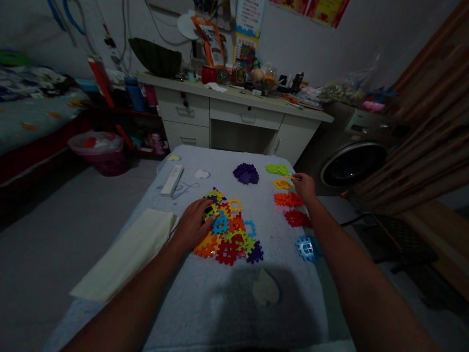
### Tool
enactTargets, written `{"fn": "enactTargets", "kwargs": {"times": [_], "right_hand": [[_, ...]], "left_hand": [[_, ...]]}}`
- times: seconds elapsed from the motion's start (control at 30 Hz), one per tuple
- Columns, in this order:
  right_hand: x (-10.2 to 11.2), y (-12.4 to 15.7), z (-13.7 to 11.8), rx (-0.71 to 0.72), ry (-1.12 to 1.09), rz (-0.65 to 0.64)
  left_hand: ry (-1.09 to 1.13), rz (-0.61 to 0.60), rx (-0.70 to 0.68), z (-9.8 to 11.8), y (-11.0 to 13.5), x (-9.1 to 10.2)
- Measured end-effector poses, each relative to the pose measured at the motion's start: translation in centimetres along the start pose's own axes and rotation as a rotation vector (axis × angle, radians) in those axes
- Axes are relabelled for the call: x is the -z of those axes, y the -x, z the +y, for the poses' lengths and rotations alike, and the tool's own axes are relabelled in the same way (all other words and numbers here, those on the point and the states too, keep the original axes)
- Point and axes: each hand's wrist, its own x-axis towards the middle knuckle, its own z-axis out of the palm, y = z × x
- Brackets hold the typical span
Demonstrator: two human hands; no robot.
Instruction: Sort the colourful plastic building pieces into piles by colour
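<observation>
Right hand pinches a piece seen nearly edge-on

At the right of centre, the right hand [305, 186] pinches a thin yellow piece [288, 176], its outline hard to read, above the yellow pile [282, 184]. The left hand [194, 222] covers the left edge of the mixed heap [236, 225] mid-frame; whether its curled fingers grip anything, I cannot tell. The right forearm [340, 254] partly hides the red pile [295, 218] and blue pile [305, 248]. Both forearms run off the bottom edge.
</observation>
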Motion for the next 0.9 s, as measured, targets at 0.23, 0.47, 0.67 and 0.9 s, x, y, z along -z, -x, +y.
{"fn": "enactTargets", "kwargs": {"times": [0.23, 0.47, 0.67, 0.9], "right_hand": [[-1.9, -1.3, 2.6, -0.113, 0.144, -0.072], [-0.9, -1.1, 3.3, -0.138, 0.093, -0.07], [0.5, -0.1, 0.8, -0.1, -0.114, 0.075], [-2.4, 5.6, -6.3, 0.188, -0.362, -0.218]], "left_hand": [[-0.019, 0.005, -0.006, 0.3, -0.1, 0.2], [-0.016, 0.016, -0.01, 0.2, -0.1, 0.1], [-0.025, 0.018, -0.022, 0.1, -0.1, 0.0], [-0.016, -0.003, 0.01, 0.3, 0.0, 0.1]]}}
